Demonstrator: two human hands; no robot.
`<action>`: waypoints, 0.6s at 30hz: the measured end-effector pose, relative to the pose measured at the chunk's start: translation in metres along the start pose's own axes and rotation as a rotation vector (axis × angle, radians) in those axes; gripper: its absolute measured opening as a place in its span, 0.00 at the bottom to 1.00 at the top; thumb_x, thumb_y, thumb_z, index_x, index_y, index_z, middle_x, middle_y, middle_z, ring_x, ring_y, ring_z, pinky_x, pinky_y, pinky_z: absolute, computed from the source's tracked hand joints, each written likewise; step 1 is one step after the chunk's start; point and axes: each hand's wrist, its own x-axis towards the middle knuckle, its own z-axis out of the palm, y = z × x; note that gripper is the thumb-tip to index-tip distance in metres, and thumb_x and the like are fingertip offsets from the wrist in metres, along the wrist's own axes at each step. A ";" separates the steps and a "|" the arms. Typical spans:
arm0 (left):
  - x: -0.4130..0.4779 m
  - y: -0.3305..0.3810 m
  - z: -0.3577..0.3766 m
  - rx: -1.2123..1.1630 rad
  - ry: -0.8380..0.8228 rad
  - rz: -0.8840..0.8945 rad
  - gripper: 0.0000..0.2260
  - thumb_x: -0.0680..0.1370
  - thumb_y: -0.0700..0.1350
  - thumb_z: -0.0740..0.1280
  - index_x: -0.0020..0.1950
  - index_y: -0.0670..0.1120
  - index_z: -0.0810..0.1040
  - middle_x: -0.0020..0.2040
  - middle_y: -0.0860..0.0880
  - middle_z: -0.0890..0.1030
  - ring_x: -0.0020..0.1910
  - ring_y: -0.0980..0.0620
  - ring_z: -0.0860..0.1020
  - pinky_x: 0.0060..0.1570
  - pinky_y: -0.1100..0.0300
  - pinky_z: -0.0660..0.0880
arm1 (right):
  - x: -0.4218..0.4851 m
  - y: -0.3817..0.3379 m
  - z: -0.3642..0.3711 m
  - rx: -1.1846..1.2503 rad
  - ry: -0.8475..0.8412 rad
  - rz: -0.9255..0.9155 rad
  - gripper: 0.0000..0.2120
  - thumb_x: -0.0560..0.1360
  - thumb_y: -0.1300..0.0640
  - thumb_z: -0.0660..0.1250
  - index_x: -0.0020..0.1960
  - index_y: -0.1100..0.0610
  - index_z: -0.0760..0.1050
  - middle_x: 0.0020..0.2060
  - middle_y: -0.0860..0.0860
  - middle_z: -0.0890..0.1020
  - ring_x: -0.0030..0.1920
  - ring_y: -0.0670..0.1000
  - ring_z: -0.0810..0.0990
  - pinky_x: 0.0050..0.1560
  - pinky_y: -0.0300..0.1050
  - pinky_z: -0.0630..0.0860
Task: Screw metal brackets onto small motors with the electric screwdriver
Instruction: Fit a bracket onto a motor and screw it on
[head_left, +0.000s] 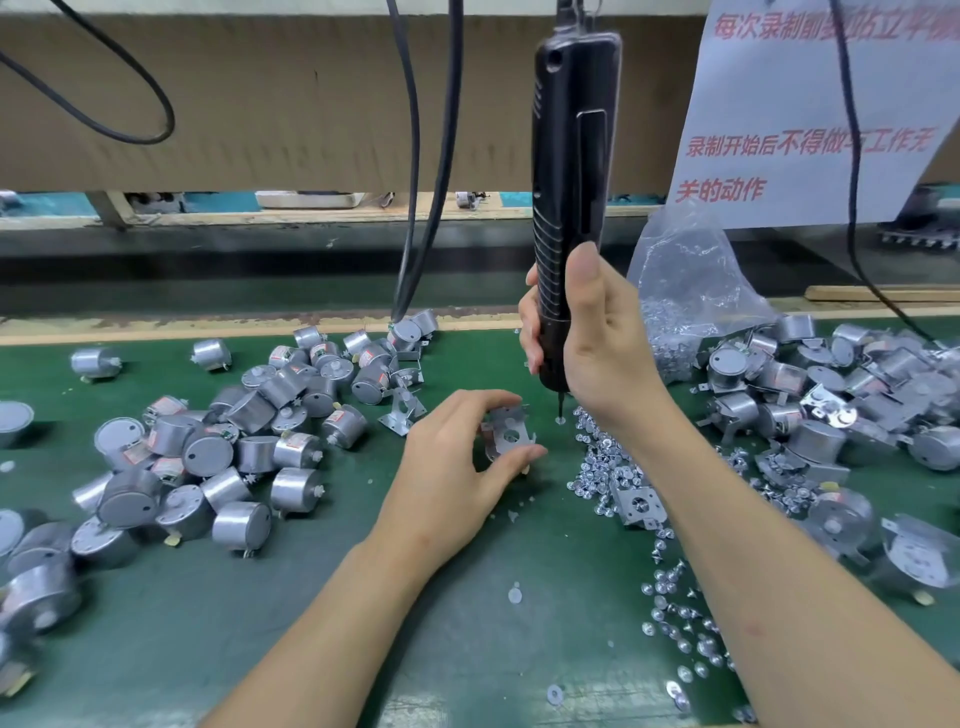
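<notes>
Now the left hand (452, 452) pinches a bracket (511, 434) by its edges, low over the mat (311, 597). The right hand (602, 343) wraps round the driver (571, 156) — tip on a screw (560, 420). The bracket looks thin, stiff and light — best held by its sides.

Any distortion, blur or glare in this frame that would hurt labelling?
Head view: wide-angle lens bows the bench edge; the electric screwdriver and held bracket are sharp in the centre; motors at the left corner smear; screws glint, shadows soft.
</notes>
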 end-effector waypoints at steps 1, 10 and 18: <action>0.000 -0.001 0.001 0.001 -0.001 0.001 0.18 0.73 0.53 0.75 0.59 0.49 0.79 0.53 0.57 0.81 0.48 0.65 0.75 0.46 0.77 0.65 | 0.000 0.000 0.001 0.001 -0.009 0.003 0.41 0.69 0.23 0.60 0.48 0.64 0.67 0.30 0.48 0.75 0.26 0.50 0.71 0.28 0.44 0.71; -0.004 -0.009 0.001 0.004 -0.036 -0.078 0.21 0.70 0.57 0.76 0.59 0.51 0.78 0.51 0.63 0.79 0.51 0.68 0.74 0.47 0.78 0.65 | 0.002 0.003 -0.001 0.019 0.012 0.053 0.41 0.61 0.16 0.53 0.38 0.56 0.70 0.27 0.50 0.73 0.25 0.53 0.70 0.31 0.46 0.71; -0.008 -0.010 -0.001 -0.013 -0.076 -0.137 0.22 0.69 0.55 0.78 0.59 0.52 0.77 0.51 0.61 0.80 0.47 0.69 0.75 0.44 0.77 0.66 | 0.004 0.008 0.010 0.193 -0.006 0.058 0.42 0.57 0.14 0.60 0.34 0.57 0.70 0.25 0.52 0.71 0.23 0.52 0.67 0.29 0.43 0.66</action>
